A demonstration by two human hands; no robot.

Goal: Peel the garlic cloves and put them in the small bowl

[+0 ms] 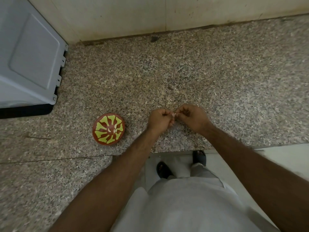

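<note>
A small red-brown bowl (100, 136) with a yellow-green pattern sits on the speckled granite counter (217, 81), left of my hands. A few pale peeled garlic cloves (114, 128) lie inside it. Above the counter's front edge, my left hand (159, 121) and my right hand (192, 118) meet fingertip to fingertip. Both have curled fingers and pinch a small pale garlic clove (173, 114) between them. Most of the clove is hidden by the fingers.
A grey appliance (28, 56) with a dark base stands on the counter at the far left. A pale tiled wall (150, 12) runs along the back. A dark speck (154, 38) lies near the wall. Below the counter edge are my sandalled feet (199, 157) on a pale floor.
</note>
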